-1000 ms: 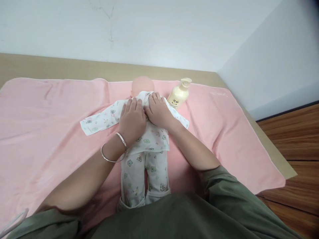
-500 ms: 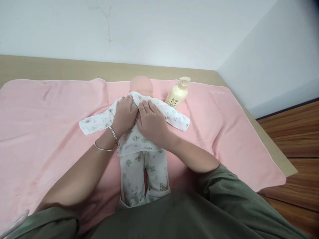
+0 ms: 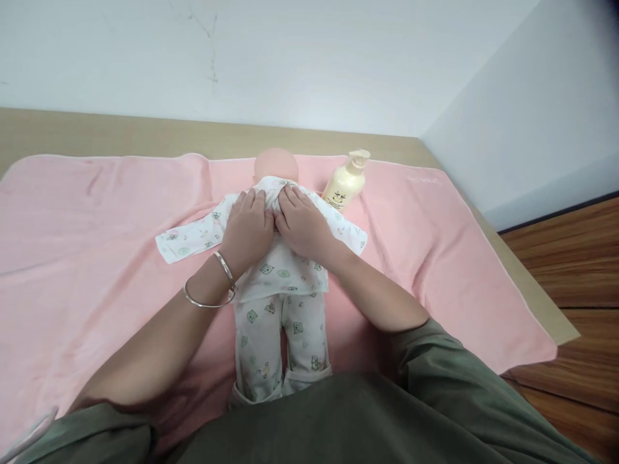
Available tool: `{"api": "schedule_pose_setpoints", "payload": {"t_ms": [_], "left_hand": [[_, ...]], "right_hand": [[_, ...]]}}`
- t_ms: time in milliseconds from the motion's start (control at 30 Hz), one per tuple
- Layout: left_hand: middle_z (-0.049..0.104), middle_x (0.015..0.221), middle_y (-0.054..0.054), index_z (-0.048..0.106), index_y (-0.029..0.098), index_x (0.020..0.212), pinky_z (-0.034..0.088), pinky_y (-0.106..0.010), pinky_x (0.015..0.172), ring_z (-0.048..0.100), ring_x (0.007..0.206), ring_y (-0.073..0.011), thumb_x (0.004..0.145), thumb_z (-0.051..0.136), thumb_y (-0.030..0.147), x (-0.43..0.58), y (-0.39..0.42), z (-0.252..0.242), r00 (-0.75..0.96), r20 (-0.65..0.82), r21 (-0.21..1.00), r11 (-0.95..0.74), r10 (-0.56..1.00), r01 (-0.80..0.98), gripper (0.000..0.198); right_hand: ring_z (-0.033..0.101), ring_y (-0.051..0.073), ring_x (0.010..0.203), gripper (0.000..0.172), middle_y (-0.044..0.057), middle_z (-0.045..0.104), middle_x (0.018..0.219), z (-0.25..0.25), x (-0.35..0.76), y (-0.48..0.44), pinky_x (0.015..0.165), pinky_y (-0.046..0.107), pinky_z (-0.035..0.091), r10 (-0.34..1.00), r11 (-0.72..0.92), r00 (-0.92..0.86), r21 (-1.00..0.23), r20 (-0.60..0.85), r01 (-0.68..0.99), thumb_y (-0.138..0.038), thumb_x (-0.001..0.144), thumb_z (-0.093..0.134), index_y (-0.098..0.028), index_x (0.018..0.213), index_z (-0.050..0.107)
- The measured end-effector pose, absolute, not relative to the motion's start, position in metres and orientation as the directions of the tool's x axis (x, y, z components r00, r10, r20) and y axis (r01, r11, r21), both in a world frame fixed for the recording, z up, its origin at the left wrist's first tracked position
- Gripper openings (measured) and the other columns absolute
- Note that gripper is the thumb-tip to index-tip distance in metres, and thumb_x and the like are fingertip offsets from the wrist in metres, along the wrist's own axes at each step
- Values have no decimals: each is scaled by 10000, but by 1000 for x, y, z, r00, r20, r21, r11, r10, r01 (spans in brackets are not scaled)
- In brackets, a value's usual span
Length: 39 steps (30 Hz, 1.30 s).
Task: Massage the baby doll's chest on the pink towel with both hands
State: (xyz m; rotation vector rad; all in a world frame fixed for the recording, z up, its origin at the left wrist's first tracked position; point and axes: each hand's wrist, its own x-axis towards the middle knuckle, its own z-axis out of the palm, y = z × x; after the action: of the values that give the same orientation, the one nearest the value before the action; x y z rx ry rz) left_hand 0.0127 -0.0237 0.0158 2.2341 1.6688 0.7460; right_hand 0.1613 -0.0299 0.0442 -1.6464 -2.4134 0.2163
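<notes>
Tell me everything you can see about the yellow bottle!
The pale-yellow plastic-looking pump bottle has rounded shoulders, a pump top and a dark print with tiny, unreadable writing. It seems to stand upright on the soft-looking pink cloth, behind the doll's white printed sleeve, which hides part of its bottom. I can't tell if they touch.

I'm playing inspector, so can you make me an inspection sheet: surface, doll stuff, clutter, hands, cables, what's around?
Surface: pale table under a creased pink blanket.
Things at hand: doll in white printed top and trousers, on the blanket.
Clutter: cream pump bottle on the blanket, right of the doll.
Hands: left hand and right hand lie side by side on the top; a bangle circles the left wrist.
Cables: pale curved strip at lower left, cannot tell what.
Surroundings: white wall; wood-grain panel at right.
</notes>
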Motion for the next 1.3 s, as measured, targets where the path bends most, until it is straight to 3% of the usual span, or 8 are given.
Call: {"api": "schedule_pose_setpoints", "payload": {"t_ms": [167, 267, 467, 567, 667, 833, 1000, 1300], "left_hand": [[436, 1652, -233, 468, 45, 1539, 300, -607, 1322, 352, 1592, -379, 1021, 304, 259, 17, -40, 28, 273, 206, 460, -339, 940, 821, 584], [424, 1660, -240, 489, -4, 1523, 265, -552, 1353, 350, 1596, -354, 1005, 298, 233, 17, -40, 35, 291, 168, 466, -336, 942, 819, 600], [628, 1477, -167, 633, 108, 1338, 381, -516, 1296, 534, 1437, -291, 953, 299, 173, 11, -17, 28, 256, 235, 558, -346, 938, 754, 514], [671, 1395, -137, 644, 167, 1282, 408, -538, 1261, 585, 1342, -290, 952, 306, 178, 10, -13, 24, 235, 278, 561, -356, 931, 747, 473], [671, 1356, -186, 643, 111, 1265, 417, -530, 1251, 599, 1320, -304, 1005, 259, 213, 12, -19, 27, 274, 277, 515, -383, 921, 767, 475], [492, 1602, -257, 516, 1, 1483, 325, -593, 1307, 435, 1534, -381, 1053, 272, 282, 20, -43, 38, 279, 188, 382, -332, 942, 862, 568], [367, 1698, -236, 405, 10, 1599, 286, -605, 1328, 322, 1605, -413, 1055, 360, 317, 28, -61, 47, 298, 112, 301, -318, 948, 899, 626], [383, 1696, -216, 455, -2, 1561, 238, -551, 1365, 301, 1625, -346, 1036, 306, 294, 14, -37, 43, 319, 94, 480, -323, 943, 815, 621]], "right_hand": [[297, 336, 1629, 605, 245, 371, 1704, 48, 169, -23, 1357, 499, 261, 932, 361, -356, -268, 67, 893, -290, 1078, 363, 52, 1575, 407], [293, 351, 1628, 607, 267, 371, 1697, 49, 167, -26, 1341, 522, 291, 929, 369, -364, -237, 67, 899, -298, 1089, 351, 67, 1571, 402], [360, 423, 1587, 595, 291, 396, 1674, 40, 149, -50, 1323, 541, 303, 909, 395, -377, -79, 176, 915, -253, 1091, 374, 60, 1597, 381], [392, 418, 1572, 581, 264, 433, 1662, 39, 146, -55, 1314, 532, 322, 906, 394, -373, -74, 199, 916, -272, 1093, 383, 33, 1586, 426], [405, 381, 1572, 573, 240, 452, 1659, 43, 151, -51, 1312, 511, 336, 905, 404, -377, -119, 196, 907, -271, 1092, 372, 9, 1588, 436], [361, 345, 1600, 552, 246, 431, 1670, 49, 169, -27, 1327, 476, 307, 904, 427, -410, -211, 120, 879, -198, 1076, 336, 31, 1568, 443], [361, 346, 1596, 566, 225, 404, 1693, 46, 178, -9, 1325, 516, 298, 962, 274, -263, -288, 76, 918, -287, 1097, 354, 8, 1573, 434], [310, 379, 1615, 620, 254, 345, 1713, 44, 172, -19, 1324, 547, 278, 963, 269, -260, -198, 70, 943, -317, 1109, 303, 49, 1609, 348]]}}
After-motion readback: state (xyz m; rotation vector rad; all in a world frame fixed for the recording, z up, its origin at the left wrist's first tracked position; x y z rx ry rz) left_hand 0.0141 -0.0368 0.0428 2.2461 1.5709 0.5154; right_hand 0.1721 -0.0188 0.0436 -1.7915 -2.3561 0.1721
